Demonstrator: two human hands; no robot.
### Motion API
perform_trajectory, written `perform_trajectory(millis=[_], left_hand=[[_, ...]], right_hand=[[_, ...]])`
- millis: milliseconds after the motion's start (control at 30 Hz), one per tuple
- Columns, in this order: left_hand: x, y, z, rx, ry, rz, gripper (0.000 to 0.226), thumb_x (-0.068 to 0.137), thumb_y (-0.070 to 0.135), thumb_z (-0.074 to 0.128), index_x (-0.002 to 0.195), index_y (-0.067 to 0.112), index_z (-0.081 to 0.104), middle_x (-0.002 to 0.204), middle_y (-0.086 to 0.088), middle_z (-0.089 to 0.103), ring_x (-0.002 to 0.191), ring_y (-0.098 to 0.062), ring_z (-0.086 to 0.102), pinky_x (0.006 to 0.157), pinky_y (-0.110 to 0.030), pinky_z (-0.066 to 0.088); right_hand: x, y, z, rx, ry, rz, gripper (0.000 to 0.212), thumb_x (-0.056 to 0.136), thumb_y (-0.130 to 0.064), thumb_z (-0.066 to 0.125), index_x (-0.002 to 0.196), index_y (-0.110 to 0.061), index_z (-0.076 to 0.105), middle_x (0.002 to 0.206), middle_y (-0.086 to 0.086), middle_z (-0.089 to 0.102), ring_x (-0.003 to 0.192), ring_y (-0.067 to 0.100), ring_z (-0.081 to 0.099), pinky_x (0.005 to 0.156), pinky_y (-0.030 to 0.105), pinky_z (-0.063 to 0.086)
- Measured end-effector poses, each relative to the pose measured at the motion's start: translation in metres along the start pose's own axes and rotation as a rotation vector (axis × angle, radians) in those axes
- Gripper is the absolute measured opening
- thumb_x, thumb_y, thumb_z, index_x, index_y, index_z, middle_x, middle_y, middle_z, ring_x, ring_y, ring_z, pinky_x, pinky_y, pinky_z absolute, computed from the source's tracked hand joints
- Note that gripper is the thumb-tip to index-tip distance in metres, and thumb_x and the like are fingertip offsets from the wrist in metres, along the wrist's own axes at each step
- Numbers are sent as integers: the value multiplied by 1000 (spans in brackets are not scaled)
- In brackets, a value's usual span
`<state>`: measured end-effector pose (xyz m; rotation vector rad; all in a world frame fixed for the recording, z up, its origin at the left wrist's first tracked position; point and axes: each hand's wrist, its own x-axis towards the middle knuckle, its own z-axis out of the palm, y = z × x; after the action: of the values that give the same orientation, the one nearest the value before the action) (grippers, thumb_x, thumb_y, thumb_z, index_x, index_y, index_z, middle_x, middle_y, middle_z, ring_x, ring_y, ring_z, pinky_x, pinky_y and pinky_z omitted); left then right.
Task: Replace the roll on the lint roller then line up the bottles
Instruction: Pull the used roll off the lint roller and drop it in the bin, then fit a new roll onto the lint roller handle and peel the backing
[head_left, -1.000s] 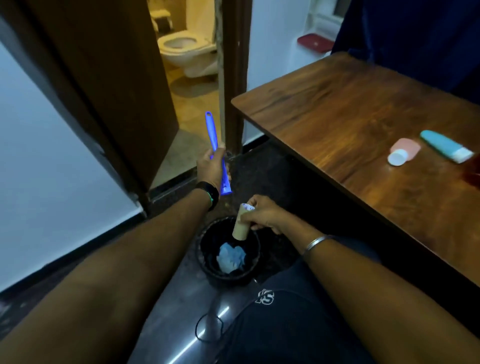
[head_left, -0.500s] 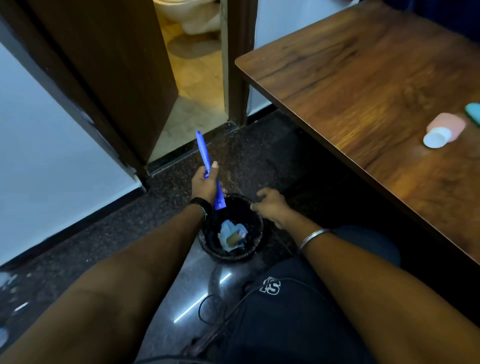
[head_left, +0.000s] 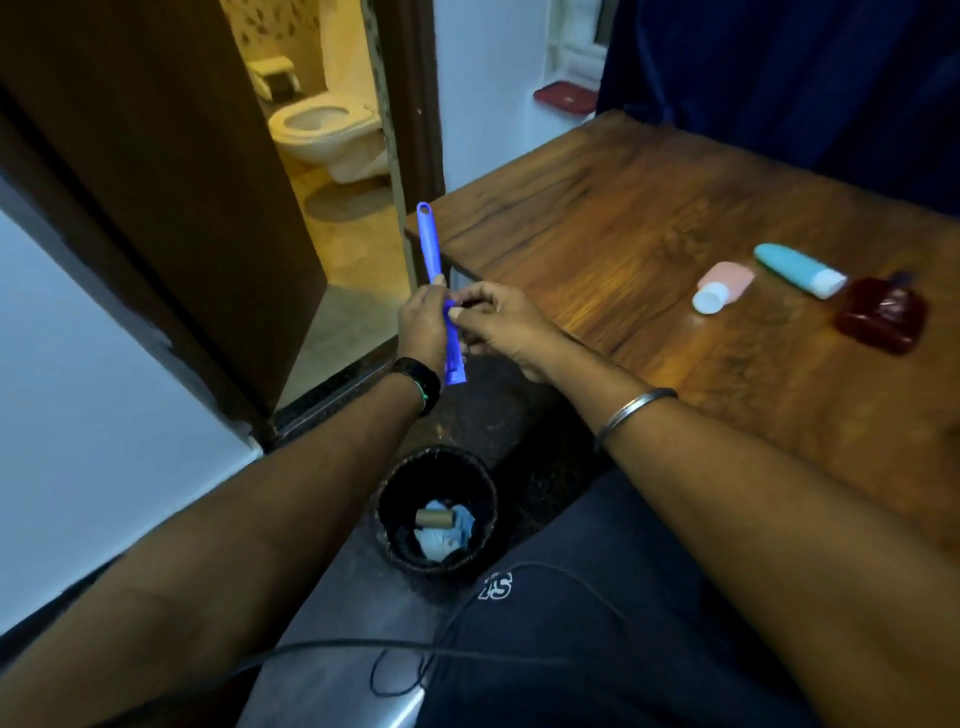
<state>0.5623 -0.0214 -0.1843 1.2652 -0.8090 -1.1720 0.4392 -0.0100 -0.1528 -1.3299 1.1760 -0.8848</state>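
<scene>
My left hand (head_left: 422, 325) grips the blue lint roller handle (head_left: 431, 244), which points up and away, bare of any roll. My right hand (head_left: 506, 325) pinches the same handle near its middle with thumb and fingertips. The used cardboard core (head_left: 434, 517) lies on blue paper inside a black bin (head_left: 395, 512) on the floor below my arms. On the wooden table (head_left: 623, 218) lie a pink bottle (head_left: 724, 286) with a white cap, a teal tube (head_left: 795, 269) and a dark red bottle (head_left: 881, 322), all on their sides. No new roll is in view.
A dark wooden door (head_left: 156, 171) stands open on the left onto a bathroom with a toilet (head_left: 327, 130). A black cable (head_left: 395, 649) runs over my lap and the dark floor. A blue curtain (head_left: 805, 67) hangs behind the table.
The cardboard core left my right hand and dropped into the bin. Both hands rose from the bin, and my right hand came up to the blue handle.
</scene>
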Motion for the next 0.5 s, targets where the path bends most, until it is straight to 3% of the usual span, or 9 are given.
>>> perform_trajectory(millis=[100,167,200,300,367,500], left_hand=[[-9,42,35,-72,-93,9,41,100,49,50,78,17,61,73,-16,58,51,-26,56,46,-28,46],[-17,67,64,-103,-169,-4,44,93,58,53,75,20,66,88,-22,62,74,-36,66,60,-41,54],[-20,76,79,-106,-201,4,43,93,56,52,73,21,67,89,-21,63,82,-37,67,65,-45,54],[-43,104,130,-121,-326,27,33,91,40,51,70,19,65,78,-17,60,77,-35,64,59,-36,51],[-58,114,165,-120,-419,-1,26,81,38,53,71,18,66,87,-20,58,81,-40,59,60,-37,49],[-107,129,239,-149,-589,-58,23,82,34,52,78,14,63,107,-26,60,102,-43,63,72,-41,52]], right_hand=[[-19,-38,-31,39,73,-107,22,99,-7,70,120,-3,65,82,12,66,58,14,64,59,29,59],[-32,-60,-57,64,121,-163,21,97,-5,72,117,-3,66,83,18,63,57,16,66,58,31,61],[-39,-70,-71,55,156,-185,23,96,-4,73,118,-2,66,83,18,63,58,17,66,60,33,63],[-68,-95,-119,12,260,-240,30,95,-3,74,123,0,65,85,18,59,61,18,65,66,39,63],[-90,-106,-152,2,325,-265,29,94,-2,75,122,-1,67,85,16,59,60,18,65,65,37,63],[-142,-117,-219,-7,480,-294,31,92,1,76,122,3,66,82,17,60,59,22,65,60,35,62]])
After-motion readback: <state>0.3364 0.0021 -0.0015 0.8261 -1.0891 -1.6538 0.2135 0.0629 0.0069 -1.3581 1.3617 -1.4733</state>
